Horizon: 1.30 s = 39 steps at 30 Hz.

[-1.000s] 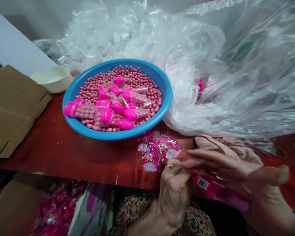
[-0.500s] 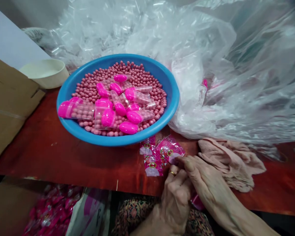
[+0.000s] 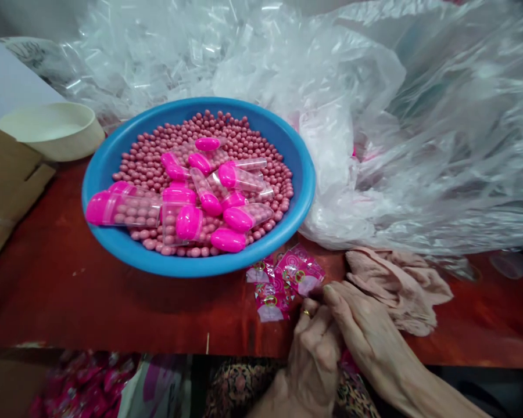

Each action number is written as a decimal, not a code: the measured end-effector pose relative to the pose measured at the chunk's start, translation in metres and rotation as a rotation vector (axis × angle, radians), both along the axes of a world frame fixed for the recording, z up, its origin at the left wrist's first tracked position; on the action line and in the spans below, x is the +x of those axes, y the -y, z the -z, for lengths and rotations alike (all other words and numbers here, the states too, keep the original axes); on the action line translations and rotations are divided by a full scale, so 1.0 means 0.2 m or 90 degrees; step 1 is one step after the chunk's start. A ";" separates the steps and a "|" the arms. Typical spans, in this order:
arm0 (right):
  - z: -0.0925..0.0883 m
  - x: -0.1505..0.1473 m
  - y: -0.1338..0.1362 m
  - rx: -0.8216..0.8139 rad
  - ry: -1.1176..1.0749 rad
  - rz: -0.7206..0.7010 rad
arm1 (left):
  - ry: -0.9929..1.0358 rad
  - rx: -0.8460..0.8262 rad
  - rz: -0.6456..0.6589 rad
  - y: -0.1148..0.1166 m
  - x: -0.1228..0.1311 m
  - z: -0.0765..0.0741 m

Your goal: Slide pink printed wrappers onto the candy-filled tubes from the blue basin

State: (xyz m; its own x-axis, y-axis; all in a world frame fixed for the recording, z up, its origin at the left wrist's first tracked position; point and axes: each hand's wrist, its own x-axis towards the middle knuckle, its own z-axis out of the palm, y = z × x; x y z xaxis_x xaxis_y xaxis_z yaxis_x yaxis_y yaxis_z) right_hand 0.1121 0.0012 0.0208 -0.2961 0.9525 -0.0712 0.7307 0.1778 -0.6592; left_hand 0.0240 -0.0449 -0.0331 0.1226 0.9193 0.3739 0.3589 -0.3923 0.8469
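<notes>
My left hand (image 3: 314, 351) is closed at the table's front edge, a gold ring on one finger. Its fingers meet those of my right hand (image 3: 364, 322), which is bent over from the right with the fingers pressed together. A bit of glossy pink (image 3: 348, 363) shows below the right hand; what the fingers grip is mostly hidden. Just beyond the fingertips lie several printed pink plastic wrappers (image 3: 300, 267). A blue basin (image 3: 192, 267) stands behind them, filled with dusty-pink balls (image 3: 157, 148). Clear tubes with bright pink caps (image 3: 238, 218) rest on the balls, several visibly ball-filled.
A crumpled beige cloth (image 3: 398, 284) lies right of my hands. Clear plastic bags (image 3: 440, 145) heap along the back and right, with clear tubes at the back left. A cream bowl (image 3: 52, 130) and a cardboard box (image 3: 9, 191) are at left. Pink packets (image 3: 87, 386) sit below the table edge.
The view has shifted slightly, so the basin sits lower and further left. Both hands stay together at the same place, the fingers shifted a little; the pink bit below shows less.
</notes>
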 end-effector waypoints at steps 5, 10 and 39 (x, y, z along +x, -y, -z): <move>-0.03 -0.03 -0.08 -0.156 -0.230 0.195 | 0.061 -0.134 0.001 -0.03 -0.03 -0.06; -0.09 0.01 -0.11 -0.245 -0.518 0.308 | 0.379 -0.449 0.011 -0.01 -0.09 -0.13; 0.02 -0.12 0.24 -0.250 -0.840 0.394 | 0.451 -0.523 -0.075 0.17 -0.18 -0.24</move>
State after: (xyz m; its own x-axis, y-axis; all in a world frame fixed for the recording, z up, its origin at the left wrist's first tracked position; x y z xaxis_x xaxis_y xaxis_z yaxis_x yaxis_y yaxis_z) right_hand 0.0875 -0.0475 0.0172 0.0806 0.9314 -0.3550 -0.5157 -0.2658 -0.8145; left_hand -0.0119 -0.0784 0.0158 0.0168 0.9124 -0.4090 -0.3148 0.3931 0.8640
